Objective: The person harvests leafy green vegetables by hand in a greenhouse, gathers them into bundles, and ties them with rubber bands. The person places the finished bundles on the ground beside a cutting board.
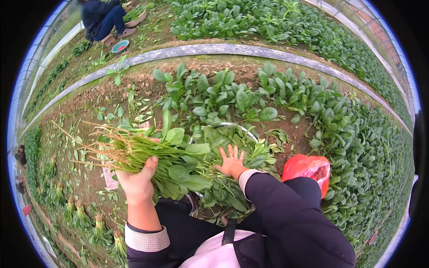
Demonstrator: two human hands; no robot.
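My left hand [139, 177] is closed around a thick bunch of spinach [134, 150], its pale roots pointing left and its leaves pointing right. To the right, my right hand [230, 161] is spread, fingers apart, palm down on loose spinach leaves [214, 137]. These leaves lie heaped in a round container, whose pale rim [246, 130] shows behind them; the rest of it is hidden by the heap. The held bunch's leaf tips overlap the left side of the heap.
A red plastic bag [306, 171] is by my right knee. Growing spinach [355, 150] fills the right side. Tied bunches [100, 229] stand in a row at lower left. Beyond a grey strip [214, 49], a person [104, 20] sits near a teal bowl [120, 46].
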